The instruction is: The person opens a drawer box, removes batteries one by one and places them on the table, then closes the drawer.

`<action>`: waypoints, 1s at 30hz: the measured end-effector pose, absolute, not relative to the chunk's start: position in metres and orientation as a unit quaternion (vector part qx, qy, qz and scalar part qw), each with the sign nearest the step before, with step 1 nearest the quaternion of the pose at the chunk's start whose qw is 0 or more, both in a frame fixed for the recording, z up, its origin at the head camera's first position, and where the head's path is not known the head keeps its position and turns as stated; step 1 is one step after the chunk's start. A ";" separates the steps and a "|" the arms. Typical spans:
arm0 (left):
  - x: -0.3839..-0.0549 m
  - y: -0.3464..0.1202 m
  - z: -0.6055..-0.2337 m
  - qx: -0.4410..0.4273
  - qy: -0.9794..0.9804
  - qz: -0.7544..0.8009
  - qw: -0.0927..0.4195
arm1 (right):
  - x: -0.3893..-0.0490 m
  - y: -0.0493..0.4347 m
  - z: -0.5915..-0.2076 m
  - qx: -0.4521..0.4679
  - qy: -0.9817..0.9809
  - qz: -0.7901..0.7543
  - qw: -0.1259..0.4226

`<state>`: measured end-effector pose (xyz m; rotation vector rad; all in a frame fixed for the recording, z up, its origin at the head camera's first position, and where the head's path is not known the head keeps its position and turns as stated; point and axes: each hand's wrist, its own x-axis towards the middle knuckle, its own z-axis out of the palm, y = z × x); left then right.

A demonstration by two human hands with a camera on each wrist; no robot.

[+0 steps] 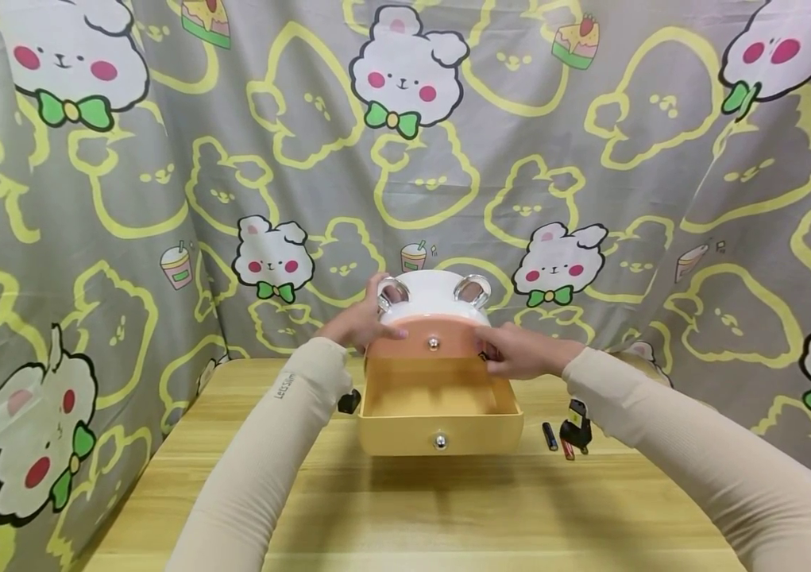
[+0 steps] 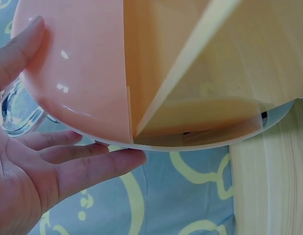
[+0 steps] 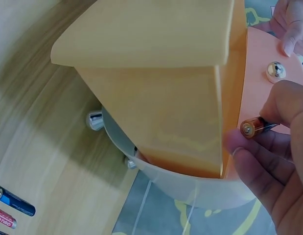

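Observation:
A small bear-eared storage box has a white top, a peach upper drawer and a pulled-out yellow lower drawer. Beside the box, my left hand rests its thumb on the peach front, its fairly straight fingers lying along the side. At the right end of that front, my right hand pinches a battery with a copper-coloured end between thumb and fingers. The peach drawer is closed. Part of the yellow drawer's interior shows, with nothing visible in it.
Several batteries lie on the wooden table to the right, among them a blue one and a red one. A patterned grey curtain hangs behind and at the sides. Silver feet support the box.

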<state>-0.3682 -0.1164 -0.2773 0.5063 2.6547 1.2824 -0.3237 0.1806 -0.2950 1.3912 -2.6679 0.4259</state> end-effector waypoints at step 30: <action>-0.369 -0.117 -0.279 0.171 0.887 0.422 0.071 | -0.327 0.227 -0.317 0.328 -0.928 0.175 0.004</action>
